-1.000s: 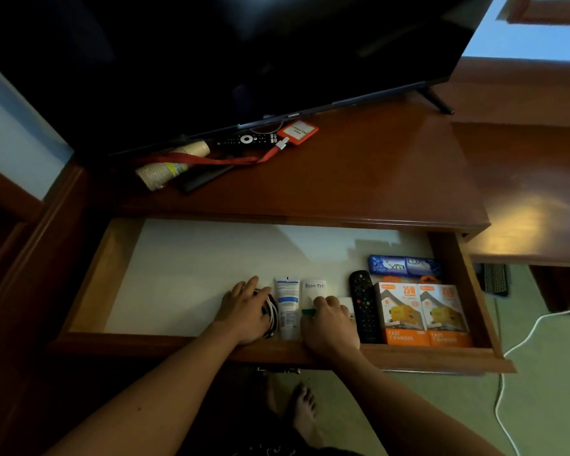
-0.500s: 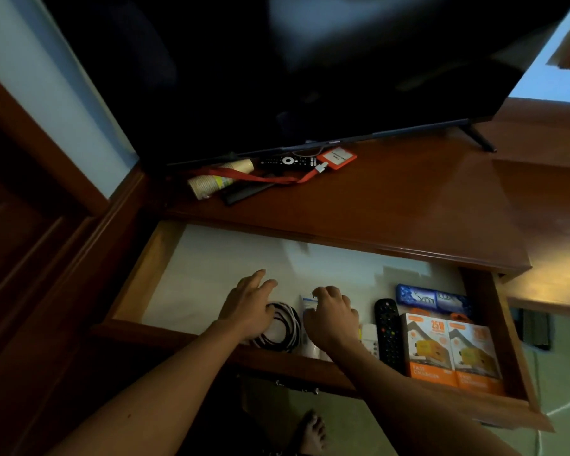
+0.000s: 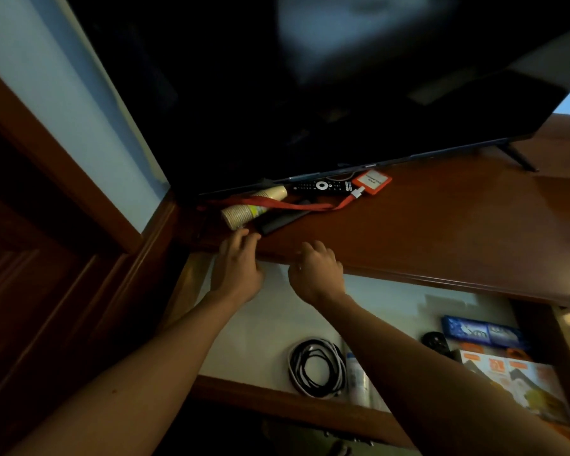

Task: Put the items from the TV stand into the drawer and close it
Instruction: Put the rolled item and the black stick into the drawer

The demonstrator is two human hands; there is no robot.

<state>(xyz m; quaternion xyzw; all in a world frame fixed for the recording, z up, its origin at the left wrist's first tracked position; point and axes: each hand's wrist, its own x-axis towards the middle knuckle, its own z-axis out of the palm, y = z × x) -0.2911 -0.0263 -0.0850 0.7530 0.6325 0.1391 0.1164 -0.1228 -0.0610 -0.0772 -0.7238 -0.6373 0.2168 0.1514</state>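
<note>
The drawer (image 3: 278, 399) stands open below the TV stand top (image 3: 425, 232). Inside lie a coiled black-and-white cable (image 3: 316, 366), a white tube (image 3: 356, 376), a black remote (image 3: 436, 343), a blue pack (image 3: 481, 330) and orange charger boxes (image 3: 520, 383). On the stand, under the TV, rest a stack of paper cups (image 3: 244, 213), a second paper cup (image 3: 273, 193), a red lanyard (image 3: 293, 204) with an orange badge (image 3: 372, 182), a black remote (image 3: 323, 185) and a dark flat object (image 3: 282, 222). My left hand (image 3: 237, 268) is empty, fingertips just short of the cup stack. My right hand (image 3: 316, 271) hovers empty at the stand's front edge.
The TV (image 3: 310, 93) overhangs the items at the back of the stand, its foot (image 3: 520, 159) at the right. A wooden wall panel (image 3: 46, 274) closes in the left side.
Both hands left the cable and tube in the drawer and rose to the stand's front edge. The view swung left and up.
</note>
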